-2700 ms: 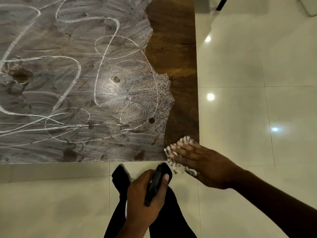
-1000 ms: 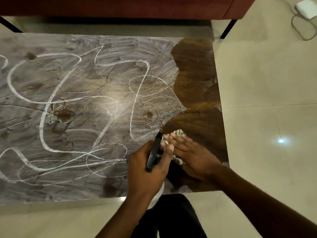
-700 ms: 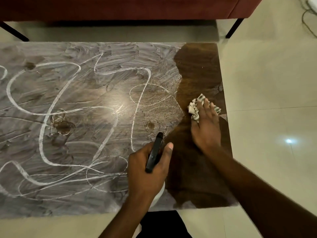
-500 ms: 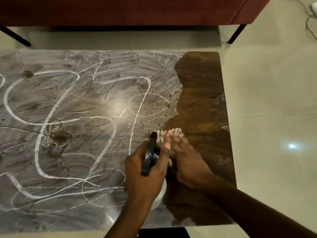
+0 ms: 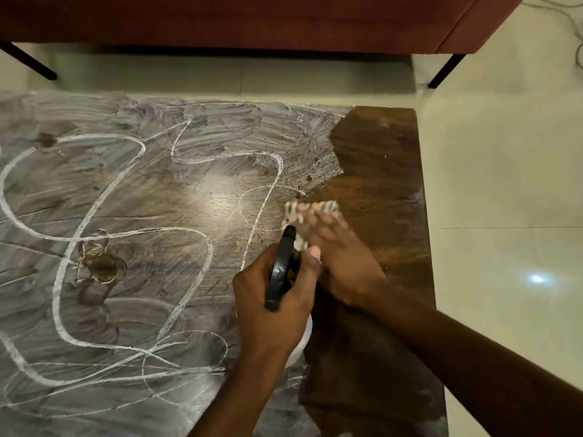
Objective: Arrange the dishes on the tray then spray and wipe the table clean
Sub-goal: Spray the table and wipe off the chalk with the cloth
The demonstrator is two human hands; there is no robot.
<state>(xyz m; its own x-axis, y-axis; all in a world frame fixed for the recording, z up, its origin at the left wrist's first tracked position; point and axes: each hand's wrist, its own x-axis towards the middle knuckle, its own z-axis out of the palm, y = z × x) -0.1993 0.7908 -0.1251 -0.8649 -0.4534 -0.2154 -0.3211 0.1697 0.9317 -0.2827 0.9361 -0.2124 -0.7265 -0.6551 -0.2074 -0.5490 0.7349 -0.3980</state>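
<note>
The wooden table (image 5: 378, 152) is covered with whitish smears and looping streaks over its left and middle parts, while a strip along its right side shows dark brown wood. My right hand (image 5: 340, 253) presses a striped cloth (image 5: 296, 212) flat onto the table at the border of the smeared area; hand and cloth are blurred. My left hand (image 5: 277, 307) holds a spray bottle (image 5: 280, 269) by its black trigger head just in front of the cloth, its white body mostly hidden under the hand. No dishes or tray are in view.
A dark red sofa (image 5: 252, 20) with black legs (image 5: 444, 72) stands just beyond the table's far edge. Glossy pale floor tiles (image 5: 504, 184) lie to the right. A cable (image 5: 568, 14) runs along the floor at the top right corner.
My right hand has swept the cloth from the near right corner up the table and back left, widening the dark wiped strip. My left hand with the bottle has come over the table.
</note>
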